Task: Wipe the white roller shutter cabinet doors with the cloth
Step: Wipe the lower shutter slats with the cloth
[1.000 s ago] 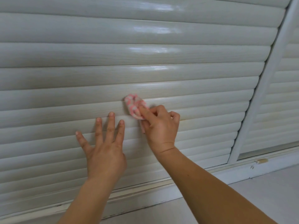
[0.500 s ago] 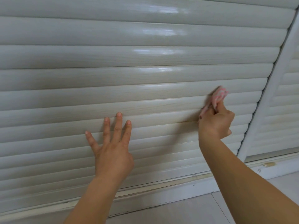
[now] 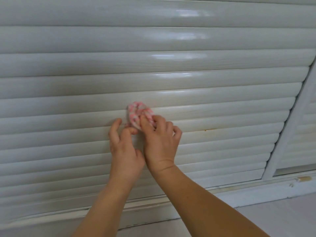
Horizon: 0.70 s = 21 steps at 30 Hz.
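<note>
Gripping the cloth (image 3: 139, 112) in my right hand (image 3: 160, 142) fingers, bunched just above them; slats run sideways; left hand (image 3: 125, 147) loosely curled, beside, holding nothing.

Pale floor (image 3: 282, 218) (white frame (image 3: 289, 132) above)

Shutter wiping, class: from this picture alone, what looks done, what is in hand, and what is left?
Done: nothing is certain; the upper slats shine, but that may be only light. In hand: the right hand presses the cloth against a middle slat of the shutter, with the left hand curled beside it. Left: a brownish mark to the right of the cloth, and probably the second door.
</note>
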Motion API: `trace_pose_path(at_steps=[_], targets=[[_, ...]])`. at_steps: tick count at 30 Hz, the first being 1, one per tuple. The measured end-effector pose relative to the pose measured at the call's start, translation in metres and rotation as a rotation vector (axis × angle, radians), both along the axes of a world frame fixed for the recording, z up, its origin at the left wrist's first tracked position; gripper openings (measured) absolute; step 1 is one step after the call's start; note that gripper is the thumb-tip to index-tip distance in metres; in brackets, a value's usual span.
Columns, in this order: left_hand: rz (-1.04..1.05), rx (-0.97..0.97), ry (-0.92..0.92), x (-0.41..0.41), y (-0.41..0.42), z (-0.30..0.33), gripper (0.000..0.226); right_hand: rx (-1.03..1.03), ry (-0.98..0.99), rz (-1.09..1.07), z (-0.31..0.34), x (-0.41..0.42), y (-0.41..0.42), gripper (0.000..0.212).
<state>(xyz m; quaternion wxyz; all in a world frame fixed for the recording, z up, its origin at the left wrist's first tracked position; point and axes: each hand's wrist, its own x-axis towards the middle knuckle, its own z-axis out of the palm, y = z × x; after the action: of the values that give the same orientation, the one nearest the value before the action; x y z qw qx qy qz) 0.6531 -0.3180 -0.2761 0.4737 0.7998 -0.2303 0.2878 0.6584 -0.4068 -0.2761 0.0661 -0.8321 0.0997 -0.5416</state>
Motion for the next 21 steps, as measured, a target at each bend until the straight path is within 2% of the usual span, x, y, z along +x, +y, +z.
trace_pose_path(at_steps=[3,6,9,13,17,21], targets=[[0.000,-0.060,-0.017,0.001,0.005,0.002,0.034,-0.197,0.010,0.043,-0.009,0.003,0.001,0.034],[0.048,0.069,-0.079,0.004,0.008,-0.005,0.042,-0.324,-0.047,0.061,-0.013,0.001,-0.020,0.028],[0.121,0.218,-0.062,0.001,0.008,-0.008,0.052,-0.412,-0.056,0.027,-0.017,-0.009,-0.052,0.025],[0.217,0.374,0.019,-0.004,0.006,-0.006,0.066,-0.398,-0.071,-0.074,-0.016,-0.022,-0.096,0.032],[0.272,0.673,0.057,-0.007,0.001,-0.014,0.093,-0.340,-0.072,-0.141,-0.016,-0.032,-0.131,0.032],[0.310,0.777,0.094,-0.006,-0.008,-0.017,0.099,-0.227,-0.115,-0.245,-0.026,-0.040,-0.159,0.034]])
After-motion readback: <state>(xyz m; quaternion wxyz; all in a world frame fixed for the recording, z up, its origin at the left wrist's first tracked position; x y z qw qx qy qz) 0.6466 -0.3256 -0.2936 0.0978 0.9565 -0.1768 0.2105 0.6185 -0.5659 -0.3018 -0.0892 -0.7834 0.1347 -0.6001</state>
